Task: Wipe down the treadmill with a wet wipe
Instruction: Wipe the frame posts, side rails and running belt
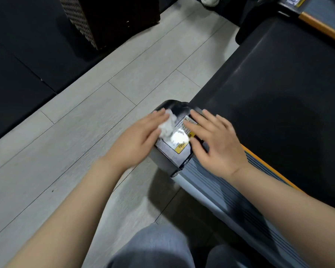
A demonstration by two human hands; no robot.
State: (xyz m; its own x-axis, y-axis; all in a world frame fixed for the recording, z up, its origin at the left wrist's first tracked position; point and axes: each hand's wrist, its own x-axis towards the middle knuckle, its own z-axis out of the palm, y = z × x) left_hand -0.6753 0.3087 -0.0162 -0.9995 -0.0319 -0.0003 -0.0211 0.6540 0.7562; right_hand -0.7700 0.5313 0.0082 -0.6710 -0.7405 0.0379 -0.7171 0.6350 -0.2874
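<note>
The treadmill's black belt fills the right side, with a grey ribbed side rail and an orange strip along it. At the rail's rear end sits a black end cap with a yellow warning label. My left hand lies flat with straight fingers on the cap's left side, pressing a crumpled white wet wipe against it. My right hand rests open on the cap's right side, fingers spread over the label.
Light grey plank floor lies left of the treadmill. Black floor mats cover the far left. A dark wicker bin stands at the top. A second treadmill's orange edge shows top right. My knees in grey trousers are below.
</note>
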